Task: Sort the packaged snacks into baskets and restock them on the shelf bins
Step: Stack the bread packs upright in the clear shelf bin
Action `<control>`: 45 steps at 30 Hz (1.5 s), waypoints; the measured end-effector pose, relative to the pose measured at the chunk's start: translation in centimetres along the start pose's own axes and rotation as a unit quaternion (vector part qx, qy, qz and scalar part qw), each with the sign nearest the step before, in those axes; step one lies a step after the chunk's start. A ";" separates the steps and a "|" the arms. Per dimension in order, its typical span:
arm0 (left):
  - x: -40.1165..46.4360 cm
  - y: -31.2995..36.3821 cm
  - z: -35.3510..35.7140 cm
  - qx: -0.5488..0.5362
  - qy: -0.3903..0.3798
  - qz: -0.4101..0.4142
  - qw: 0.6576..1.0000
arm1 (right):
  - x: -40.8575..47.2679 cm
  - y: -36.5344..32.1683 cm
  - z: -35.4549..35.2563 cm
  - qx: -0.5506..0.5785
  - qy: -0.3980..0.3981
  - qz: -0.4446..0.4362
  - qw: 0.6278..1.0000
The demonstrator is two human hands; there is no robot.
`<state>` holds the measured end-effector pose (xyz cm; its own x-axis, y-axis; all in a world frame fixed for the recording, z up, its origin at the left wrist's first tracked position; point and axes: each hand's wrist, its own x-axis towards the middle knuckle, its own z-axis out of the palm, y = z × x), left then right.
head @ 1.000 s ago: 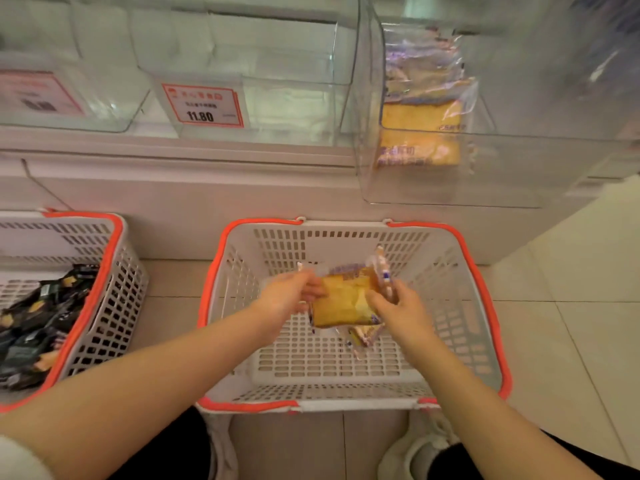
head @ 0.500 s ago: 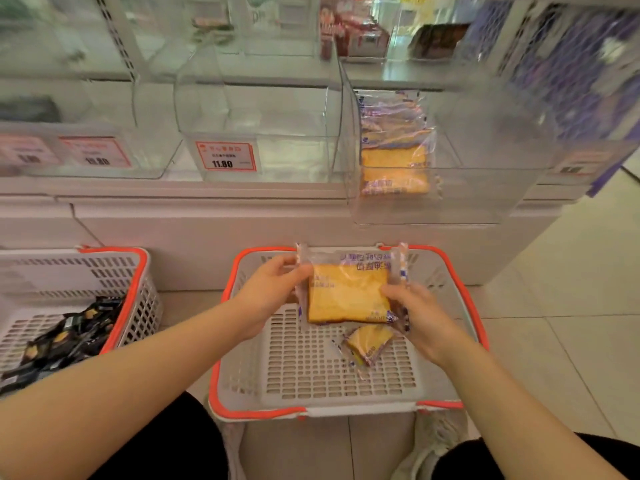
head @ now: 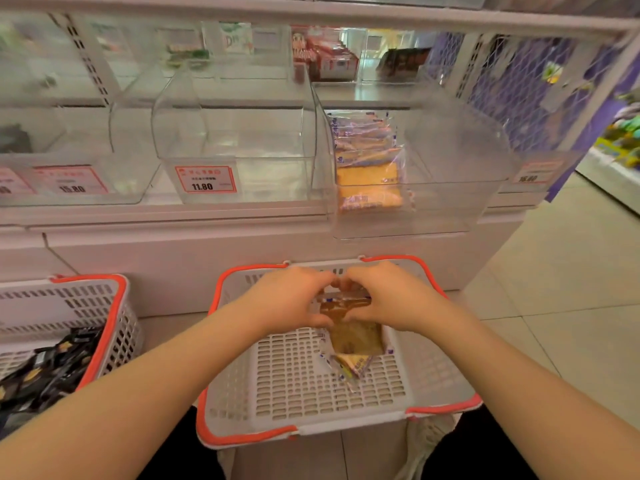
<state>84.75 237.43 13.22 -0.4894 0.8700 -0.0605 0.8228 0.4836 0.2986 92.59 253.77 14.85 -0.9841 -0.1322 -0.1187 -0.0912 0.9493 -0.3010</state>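
Observation:
Both hands hold one clear-wrapped yellow cake packet (head: pixel 355 336) above the white basket with an orange rim (head: pixel 221 403). My left hand (head: pixel 291 299) grips its upper left edge and my right hand (head: pixel 391 296) grips its upper right edge, fingers meeting over the top. The packet hangs down below the hands. A second small cake packet (head: pixel 353 367) lies on the basket floor under it. Above, a clear shelf bin (head: pixel 450 202) holds several packets of the same cake (head: pixel 369 174), stacked at its left side.
A second white basket (head: pixel 114 306) at the left holds several dark packets (head: pixel 45 372). Clear bins (head: pixel 235 147) with red price tags (head: pixel 206 179) line the shelf. Tiled floor extends to the right.
The view has tilted upward, showing more shelf. Both hands came together over the top of the cake packet, which turned from flat and facing me to hanging down.

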 end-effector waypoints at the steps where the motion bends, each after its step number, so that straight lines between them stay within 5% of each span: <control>1: 0.2 0.0 -0.2 0.014 -0.001 0.004 1.000 | 0.0 -0.1 0.1 0.017 0.015 0.000 1.000; 4: 0.8 0.1 -0.8 -0.038 0.035 0.002 0.999 | -0.4 -0.4 0.1 0.061 0.090 0.005 0.994; 6: 1.0 -0.1 -1.5 -0.121 0.085 -0.023 0.989 | -0.6 -0.4 0.0 0.099 0.210 0.027 0.972; 8: 1.1 -0.6 -2.4 -0.249 0.148 -0.064 0.955 | -0.7 -0.4 -0.3 0.201 0.366 0.080 0.905; 10: 1.3 -1.1 -3.2 -0.414 0.209 -0.099 0.881 | -0.9 -0.2 -0.6 0.331 0.461 0.154 0.809; 14: 1.9 -1.0 -3.2 -0.630 0.250 -0.125 0.724 | -0.7 0.8 -0.3 0.568 0.353 0.223 0.709; 20: 2.8 -0.4 -2.8 -0.658 0.292 -0.159 0.676 | -0.3 1.1 -1.2 0.669 0.355 0.174 0.630; 24: 2.9 -0.3 -3.2 -0.617 0.335 -0.163 0.693 | -0.6 1.6 -2.3 0.636 0.361 0.145 0.666; 27: 2.6 -0.5 -3.9 -0.652 0.328 -0.149 0.667 | -0.8 2.0 -3.3 0.613 0.377 0.126 0.683; 30: 2.6 -0.2 -4.8 -0.729 0.294 -0.128 0.604 | -0.6 2.5 -3.9 0.662 0.391 0.131 0.626; 32: 2.8 0.1 -5.1 -0.739 0.286 -0.127 0.596 | -0.3 2.8 -3.9 0.691 0.387 0.131 0.596; 38: 3.8 1.3 -6.8 -0.689 0.361 -0.131 0.614 | 0.9 3.4 -5.0 0.668 0.347 0.114 0.648; 42: 5.4 2.3 -7.9 -0.689 0.391 -0.104 0.602 | 1.5 4.6 -7.1 0.604 0.294 0.093 0.735; 45: 6.6 2.1 -8.4 -0.657 0.390 -0.085 0.639 | 1.4 6.2 -9.2 0.563 0.284 0.105 0.769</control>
<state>80.79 243.42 21.42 -0.9566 0.2548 0.1417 0.0357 -0.3800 0.9243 89.29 262.07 21.52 -0.8960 0.4398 0.0608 -0.0470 0.0423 -0.9980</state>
